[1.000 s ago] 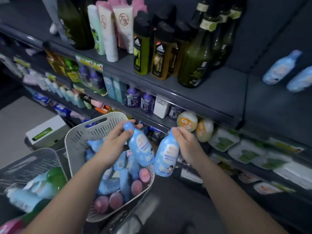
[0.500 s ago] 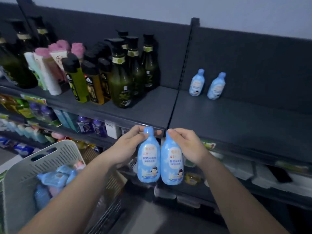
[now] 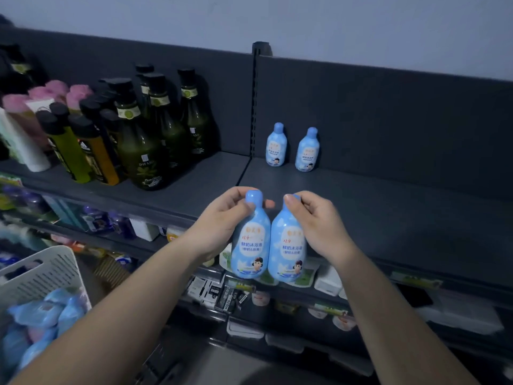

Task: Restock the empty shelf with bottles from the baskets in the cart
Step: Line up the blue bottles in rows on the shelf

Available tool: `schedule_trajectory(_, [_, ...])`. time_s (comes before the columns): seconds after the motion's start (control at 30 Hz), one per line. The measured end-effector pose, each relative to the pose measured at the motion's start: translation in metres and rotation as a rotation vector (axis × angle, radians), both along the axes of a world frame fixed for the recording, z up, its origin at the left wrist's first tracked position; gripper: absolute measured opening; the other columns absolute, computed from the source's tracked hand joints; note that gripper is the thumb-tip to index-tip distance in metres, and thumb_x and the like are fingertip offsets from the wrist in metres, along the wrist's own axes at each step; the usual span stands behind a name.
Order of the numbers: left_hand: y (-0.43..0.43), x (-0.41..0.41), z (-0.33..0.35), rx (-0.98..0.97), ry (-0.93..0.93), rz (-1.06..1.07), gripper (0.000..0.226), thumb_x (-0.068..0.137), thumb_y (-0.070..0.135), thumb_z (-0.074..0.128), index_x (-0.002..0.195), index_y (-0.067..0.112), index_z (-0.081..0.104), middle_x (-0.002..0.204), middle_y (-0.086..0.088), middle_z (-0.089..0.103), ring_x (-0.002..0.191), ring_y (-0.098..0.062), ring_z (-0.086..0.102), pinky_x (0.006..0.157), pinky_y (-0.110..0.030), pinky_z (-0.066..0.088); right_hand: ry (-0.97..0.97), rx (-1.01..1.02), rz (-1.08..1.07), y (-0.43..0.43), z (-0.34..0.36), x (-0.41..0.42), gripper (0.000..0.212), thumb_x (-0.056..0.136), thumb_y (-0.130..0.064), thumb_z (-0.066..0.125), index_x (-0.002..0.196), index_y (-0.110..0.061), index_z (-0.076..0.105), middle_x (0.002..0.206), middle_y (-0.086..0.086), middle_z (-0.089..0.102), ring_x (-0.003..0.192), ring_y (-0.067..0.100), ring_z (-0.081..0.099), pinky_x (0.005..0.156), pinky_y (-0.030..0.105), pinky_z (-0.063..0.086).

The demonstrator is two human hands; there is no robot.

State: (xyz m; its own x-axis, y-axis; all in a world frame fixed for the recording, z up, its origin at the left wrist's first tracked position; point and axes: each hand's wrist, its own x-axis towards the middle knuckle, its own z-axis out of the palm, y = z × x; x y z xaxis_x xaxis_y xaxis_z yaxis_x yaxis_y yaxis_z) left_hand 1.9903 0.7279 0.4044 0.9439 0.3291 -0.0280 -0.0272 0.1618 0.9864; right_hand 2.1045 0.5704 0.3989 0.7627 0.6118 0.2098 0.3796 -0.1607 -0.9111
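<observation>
Pinching each neck between thumb and curled fingers, we are carrying two blue bottles at once: our left hand (image 3: 222, 220) is gripping the left bottle (image 3: 251, 245) just under its rounded cap, and our right hand (image 3: 319, 226) is gripping the right bottle (image 3: 288, 245) the same way. Both are hanging upright with their bellies touching and labels facing us, in the air at the front lip of the dark shelf (image 3: 361, 212), not yet set down on it. Two matching bottles (image 3: 276, 145) are standing at the back of that shelf against the rear panel, just beside each other but apart, and the white basket (image 3: 47, 270) at lower left is holding more of the same. We are judging these to be smooth plastic, stiff enough not to buckle and light enough for one hand each, though their weight is hanging below the fingers and the glossy skin could be slipping. The narrowing under the cap is giving us a ledge to hook onto; for setting them down, sliding the grip onto the wide belly is looking steadier, since a tall bottle is liable to be tipping its neighbours
</observation>
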Motion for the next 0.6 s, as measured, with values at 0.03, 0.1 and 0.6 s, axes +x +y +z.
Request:
schedule_trajectory(0.03, [-0.001,0.008,0.001,0.019,-0.015,0.004,0.016,0.101,0.004,0.044,0.109,0.012,0.055,0.103,-0.002,0.074,0.075,-0.012,0.066,0.064,-0.026,0.053,-0.022,0.006,-0.015,0.0,0.001,0.005,0.036,0.095,-0.04,0.059,0.085,-0.006,0.064,0.068,0.002,0.053,0.062,0.009,0.045,0.06,0.032,0.038])
schedule_trajectory(0.1, [0.0,0.025,0.003,0.057,-0.054,0.014,0.016,0.099,0.001,0.047,0.107,0.013,0.055,0.098,0.0,0.074,0.075,-0.011,0.065,0.065,-0.024,0.053,-0.074,0.002,-0.056,0.001,0.004,0.015,0.038,0.093,-0.046,0.059,0.087,-0.009,0.063,0.066,0.0,0.054,0.061,0.009,0.046,0.059,0.034,0.04])
schedule_trajectory(0.6, [0.051,0.148,-0.044,0.17,-0.137,-0.071,0.031,0.073,0.009,0.064,0.104,0.012,0.066,0.103,0.008,0.072,0.098,-0.008,0.064,0.082,-0.019,0.051,-0.1,-0.049,-0.269,0.031,-0.026,0.086,0.006,0.096,-0.024,0.061,0.096,-0.03,0.059,0.084,-0.016,0.062,0.08,-0.004,0.057,0.07,0.009,0.04])
